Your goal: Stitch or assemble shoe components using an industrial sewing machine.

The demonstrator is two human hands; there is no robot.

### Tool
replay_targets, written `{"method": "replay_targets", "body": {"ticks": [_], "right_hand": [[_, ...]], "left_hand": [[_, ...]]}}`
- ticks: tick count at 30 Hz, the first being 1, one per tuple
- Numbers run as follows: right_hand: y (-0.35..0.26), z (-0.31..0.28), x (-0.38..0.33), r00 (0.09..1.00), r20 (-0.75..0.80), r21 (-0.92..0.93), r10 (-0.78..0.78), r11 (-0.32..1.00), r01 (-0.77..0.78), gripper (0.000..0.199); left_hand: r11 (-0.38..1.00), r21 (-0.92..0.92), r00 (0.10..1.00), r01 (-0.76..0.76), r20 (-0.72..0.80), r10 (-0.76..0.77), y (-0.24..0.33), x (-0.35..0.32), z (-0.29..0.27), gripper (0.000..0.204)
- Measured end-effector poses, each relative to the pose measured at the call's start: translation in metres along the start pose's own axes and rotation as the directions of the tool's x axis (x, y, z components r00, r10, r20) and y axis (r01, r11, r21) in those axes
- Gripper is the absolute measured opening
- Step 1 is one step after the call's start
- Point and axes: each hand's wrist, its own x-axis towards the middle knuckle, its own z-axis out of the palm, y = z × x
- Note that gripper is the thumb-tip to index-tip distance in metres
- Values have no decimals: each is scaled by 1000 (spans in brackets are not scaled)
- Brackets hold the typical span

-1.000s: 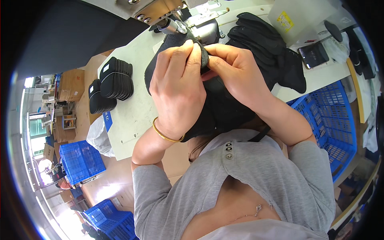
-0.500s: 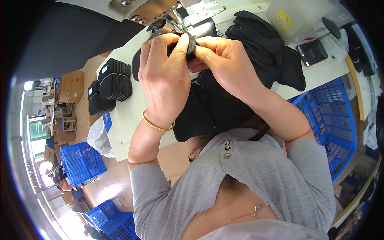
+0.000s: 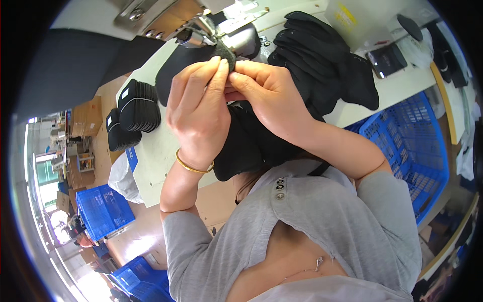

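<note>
My left hand (image 3: pixel 200 108), with a gold bangle at the wrist, pinches the edge of a black fabric piece (image 3: pixel 225 52) between thumb and fingers. Close beside it, my right hand (image 3: pixel 275 95) is also closed in a pinch on the same edge. The fabric's far end lies at the needle area of a sewing machine (image 3: pixel 201 34); the exact stitching point is hard to make out. More black fabric (image 3: pixel 251 143) hangs below my hands over the table's near edge. Whether it joins the pinched piece is hidden by my hands.
Left on the white table (image 3: pixel 153 166) stand two tied bundles of black pieces (image 3: pixel 139 106). A heap of black fabric pieces (image 3: pixel 314 63) lies right of the machine, near a dark phone (image 3: pixel 386 61) and a translucent bin (image 3: pixel 352 25). Blue baskets (image 3: pixel 420 151) stand right and left.
Both hands have shifted slightly toward me relative to the machine, still pinching the black fabric. More of the piece shows between fingertips and machine. The whole view has shifted a little.
</note>
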Motion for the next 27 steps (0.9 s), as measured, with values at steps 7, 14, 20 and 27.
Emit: {"method": "replay_targets", "body": {"ticks": [7, 14, 20, 27], "right_hand": [[-5, 9, -2, 996, 2, 122, 84, 989, -84, 23], [8, 11, 6, 995, 75, 166, 67, 983, -78, 27], [9, 17, 9, 996, 80, 227, 38, 972, -55, 33], [7, 22, 9, 999, 26, 235, 29, 971, -34, 28]], "left_hand": [[997, -14, 995, -72, 63, 73, -12, 5, -6, 31], [990, -22, 986, -136, 93, 138, -30, 11, -7, 34], [987, -7, 981, -162, 105, 162, -37, 14, -5, 34], [987, 18, 985, -160, 64, 158, -38, 12, 0, 33]]}}
